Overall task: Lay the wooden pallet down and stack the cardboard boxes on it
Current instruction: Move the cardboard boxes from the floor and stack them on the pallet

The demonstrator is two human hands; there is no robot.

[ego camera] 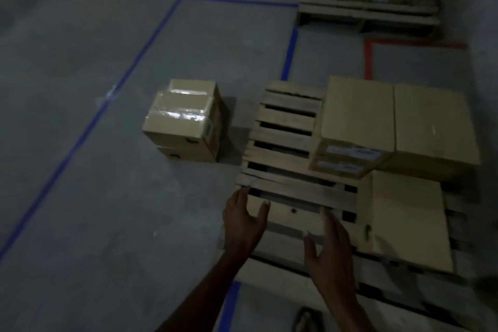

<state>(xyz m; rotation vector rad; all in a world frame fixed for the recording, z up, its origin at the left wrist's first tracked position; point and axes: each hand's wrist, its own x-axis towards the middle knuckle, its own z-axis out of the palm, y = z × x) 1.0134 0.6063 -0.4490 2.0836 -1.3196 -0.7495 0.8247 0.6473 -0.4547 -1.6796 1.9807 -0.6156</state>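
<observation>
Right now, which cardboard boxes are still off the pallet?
The taped stack of two boxes on the bare floor left of the pallet; all the other nearby boxes already sit on its slats.

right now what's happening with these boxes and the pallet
A person is loading cardboard boxes onto a wooden pallet lying flat on the floor. Three boxes already sit on its right side. Both hands, left and right, are open and empty over the near edge. Two stacked boxes wait on the floor to the left.
</observation>
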